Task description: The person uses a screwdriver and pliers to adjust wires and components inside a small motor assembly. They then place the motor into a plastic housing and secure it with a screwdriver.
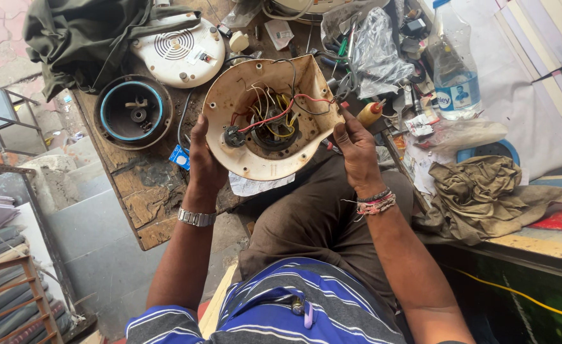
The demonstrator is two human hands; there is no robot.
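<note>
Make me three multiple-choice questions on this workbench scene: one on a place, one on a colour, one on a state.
1. Where is the plastic bottle?
A. upper right of the bench
B. on the person's lap
C. on the floor at left

2. What colour is the ring inside the round black part?
A. red
B. blue
C. yellow

3. How is the cream housing held?
A. by both hands
B. by one hand
C. by no hand

Answers: 1 A, it stands among clutter there; 2 B, a blue band lines it; 3 A, left hand and right hand grip its rim.
</note>
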